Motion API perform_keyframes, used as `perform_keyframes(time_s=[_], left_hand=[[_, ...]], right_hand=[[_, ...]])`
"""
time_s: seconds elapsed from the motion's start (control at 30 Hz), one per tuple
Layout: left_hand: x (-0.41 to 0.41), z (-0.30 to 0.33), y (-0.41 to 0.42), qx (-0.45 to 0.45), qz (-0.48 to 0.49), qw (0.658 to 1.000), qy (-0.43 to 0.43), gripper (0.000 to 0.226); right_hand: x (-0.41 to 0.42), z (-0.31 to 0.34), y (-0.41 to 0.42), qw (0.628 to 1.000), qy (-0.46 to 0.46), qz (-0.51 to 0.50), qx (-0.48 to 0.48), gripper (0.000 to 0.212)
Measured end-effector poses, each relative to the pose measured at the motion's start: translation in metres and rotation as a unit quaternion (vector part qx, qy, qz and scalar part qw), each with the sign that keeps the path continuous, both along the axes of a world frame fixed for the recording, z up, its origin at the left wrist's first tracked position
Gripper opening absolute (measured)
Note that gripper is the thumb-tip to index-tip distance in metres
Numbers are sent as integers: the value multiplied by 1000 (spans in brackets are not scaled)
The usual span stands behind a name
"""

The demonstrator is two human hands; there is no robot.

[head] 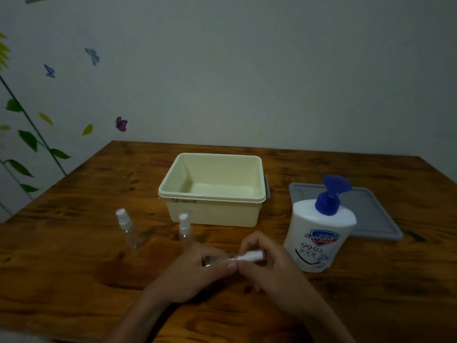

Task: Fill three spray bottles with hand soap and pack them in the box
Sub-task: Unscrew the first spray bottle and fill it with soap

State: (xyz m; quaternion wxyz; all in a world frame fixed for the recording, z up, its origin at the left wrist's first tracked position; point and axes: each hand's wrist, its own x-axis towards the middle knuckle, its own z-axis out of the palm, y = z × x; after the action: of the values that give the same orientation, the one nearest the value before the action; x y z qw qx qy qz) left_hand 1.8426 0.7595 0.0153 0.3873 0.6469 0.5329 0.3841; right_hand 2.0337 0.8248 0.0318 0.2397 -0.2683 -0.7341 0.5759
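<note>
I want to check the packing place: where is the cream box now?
In the head view the cream box stands open at the table's middle, behind the two standing spray bottles, with the grey lid and the soap bottle to its right.

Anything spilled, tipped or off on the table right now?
Nothing stands out. No spill on the table. Two spray bottles stand upright, the soap bottle too. The third bottle lies sideways only because left hand and right hand hold it.
</note>
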Motion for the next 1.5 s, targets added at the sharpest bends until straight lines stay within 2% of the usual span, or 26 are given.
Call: perform_keyframes(time_s=[0.1,0.17,0.27,0.37,0.4,0.5,0.63,0.73,0.83,0.93,1.0,1.1,1.2,1.3,1.5], left_hand=[[0,4,0,-8,-4,1000,-22,34],[0,3,-1,-8,2,1000,-26,39],[0,2,-2,-14,-4,1000,-22,29],[0,3,-3,-18,-10,999,-28,30],[-1,4,-3,-23,-12,999,-39,31],[-4,6,-6,-61,-24,993,-96,30],[-13,4,-8,-115,-37,980,-160,40],[-17,4,-10,-107,-34,972,-208,41],[-16,5,-12,-84,-27,974,-209,36],[-20,6,-13,-51,-16,970,-237,41],[-23,5,-13,-32,-3,963,-268,46],[-24,3,-12,1,13,961,-276,46],[-19,4,-11,1,-2,974,-229,43],[-14,5,-11,-5,2,980,-200,38],[-11,6,-11,-4,13,980,-197,36]], right_hand=[[2,2,-2,1000,1,17,-8,13],[-3,1,-3,1000,-22,2,-18,4],[-7,-1,-4,998,-35,-24,-38,21],[-5,1,-5,999,-8,-22,-44,8],[-4,1,-5,999,5,-15,-38,4],[-3,-1,-8,1000,30,3,4,9],[-2,-2,-11,996,67,-23,53,12],[0,-2,-8,994,79,-55,56,15],[-3,-4,-9,993,75,-70,56,24],[-2,-7,-8,990,79,-107,54,22],[-3,-8,-8,987,53,-125,85,17],[-7,-18,-6,974,-63,-132,174,19],[-8,-30,-6,919,-201,-113,320,19],[-10,-32,-7,908,-220,-113,338,21],[-12,-34,-6,903,-218,-112,352,25]])
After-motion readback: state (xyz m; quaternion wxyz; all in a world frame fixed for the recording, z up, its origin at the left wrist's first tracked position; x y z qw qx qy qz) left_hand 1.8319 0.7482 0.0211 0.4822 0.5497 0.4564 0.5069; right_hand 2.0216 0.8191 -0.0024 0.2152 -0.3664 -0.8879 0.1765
